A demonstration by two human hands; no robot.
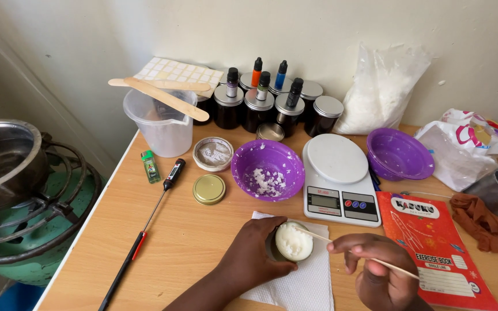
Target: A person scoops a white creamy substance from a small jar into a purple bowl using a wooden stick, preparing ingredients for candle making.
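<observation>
The left hand [255, 253] cupped the wax-filled tin [292, 242] on a napkin [301, 285] at the surface's near edge, its grip pressed around the side to steady it, while the right hand [378, 268] pinched a thin stick [353, 251] whose tip touched the wax.

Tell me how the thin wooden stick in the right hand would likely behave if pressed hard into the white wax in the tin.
The wooden stick looks very slender, so it would probably bend or snap. It likely weighs almost nothing. The right hand pinches it while the left hand grips the tin, so the tin should not slide.
</observation>
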